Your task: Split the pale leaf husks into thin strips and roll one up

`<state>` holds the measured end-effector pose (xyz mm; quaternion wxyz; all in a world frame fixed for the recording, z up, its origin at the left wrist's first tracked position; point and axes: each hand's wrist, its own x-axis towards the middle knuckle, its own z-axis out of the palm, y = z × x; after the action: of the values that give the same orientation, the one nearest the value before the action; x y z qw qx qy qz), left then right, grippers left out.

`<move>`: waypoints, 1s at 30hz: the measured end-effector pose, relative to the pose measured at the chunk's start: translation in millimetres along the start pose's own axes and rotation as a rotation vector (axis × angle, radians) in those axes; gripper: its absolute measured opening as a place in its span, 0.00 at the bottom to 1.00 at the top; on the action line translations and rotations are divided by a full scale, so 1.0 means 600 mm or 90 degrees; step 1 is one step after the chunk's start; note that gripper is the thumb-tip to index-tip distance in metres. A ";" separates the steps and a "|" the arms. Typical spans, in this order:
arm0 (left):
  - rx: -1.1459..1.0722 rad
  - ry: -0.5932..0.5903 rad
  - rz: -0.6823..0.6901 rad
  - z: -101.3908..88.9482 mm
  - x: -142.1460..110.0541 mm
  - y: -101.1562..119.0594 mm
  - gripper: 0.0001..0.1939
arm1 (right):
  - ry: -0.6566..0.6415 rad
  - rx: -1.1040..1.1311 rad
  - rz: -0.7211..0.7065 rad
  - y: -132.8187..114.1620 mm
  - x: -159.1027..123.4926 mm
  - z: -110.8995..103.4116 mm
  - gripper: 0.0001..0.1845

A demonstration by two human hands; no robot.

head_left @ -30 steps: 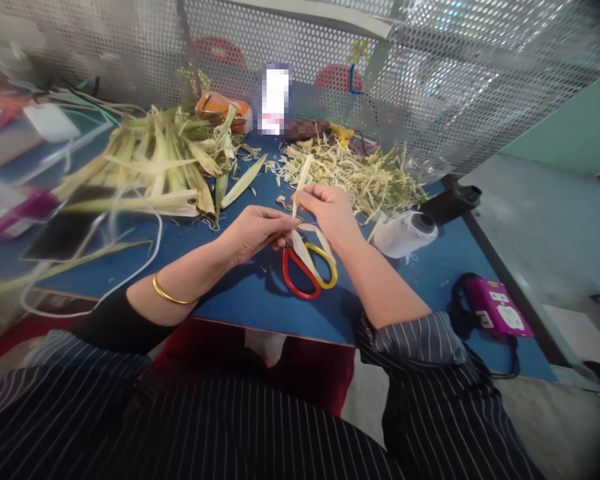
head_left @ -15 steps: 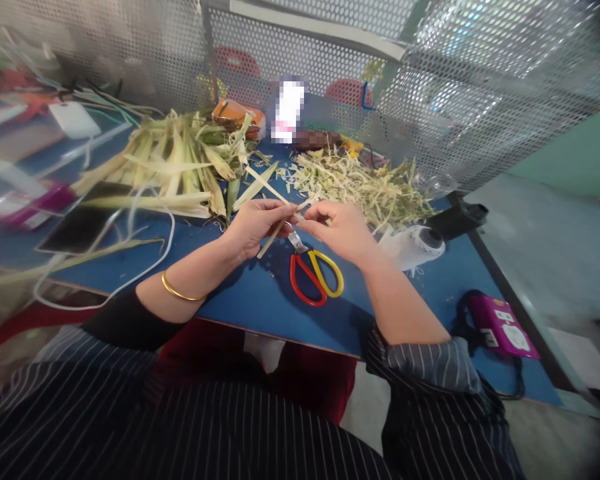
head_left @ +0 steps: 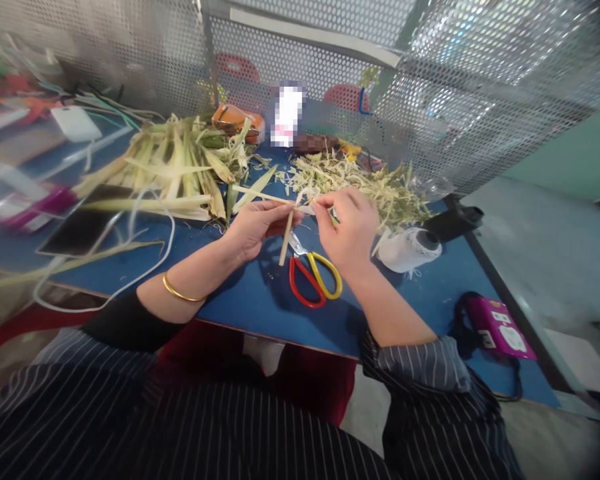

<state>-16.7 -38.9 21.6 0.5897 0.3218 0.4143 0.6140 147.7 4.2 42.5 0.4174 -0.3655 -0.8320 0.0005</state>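
Note:
Between my hands is a small crossing of pale husk strips (head_left: 287, 243), one hanging down and another pointing left. My left hand (head_left: 255, 230) pinches the strips where they cross, thumb on top. On the other side my right hand (head_left: 350, 223) has thumb and fingertips closed on a pale strip end by the crossing; the exact grip is partly hidden. Scissors (head_left: 300, 248) with one red and one yellow handle lie just below on the blue table (head_left: 260, 300), touched by neither hand.
Long corn husks (head_left: 175, 167) are heaped at the left, shredded husk pieces (head_left: 370, 180) at the back right. A white thread cone (head_left: 410, 250) and a black cone (head_left: 453, 223) lie right. A white cable (head_left: 173, 247) loops over the left edge; a perforated metal screen (head_left: 300, 53) stands behind.
My right hand has drawn slightly right, away from the left fingers. The strips have turned: the lower one now hangs nearly straight down and the other lies flatter toward the left.

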 end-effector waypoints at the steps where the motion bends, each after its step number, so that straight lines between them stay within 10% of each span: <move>1: -0.007 0.005 0.006 0.000 0.001 -0.001 0.09 | -0.016 0.003 0.003 -0.006 -0.004 0.002 0.14; 12: -0.062 0.062 0.017 0.009 0.001 -0.006 0.06 | -0.209 0.065 -0.037 -0.020 -0.020 0.036 0.13; 20: -0.057 0.080 0.010 0.011 0.000 -0.003 0.05 | -0.189 0.002 -0.064 -0.028 -0.031 0.035 0.15; 26: -0.012 0.032 0.017 0.004 -0.003 0.012 0.10 | 0.012 -0.027 0.000 -0.009 -0.012 0.017 0.15; 30: 0.029 0.021 0.015 0.003 -0.002 0.007 0.09 | -0.072 0.012 0.001 0.005 -0.004 0.021 0.12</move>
<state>-17.1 -39.9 26.0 0.5681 0.3301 0.4340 0.6164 141.9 8.8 31.5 0.3731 -0.3619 -0.8538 0.0294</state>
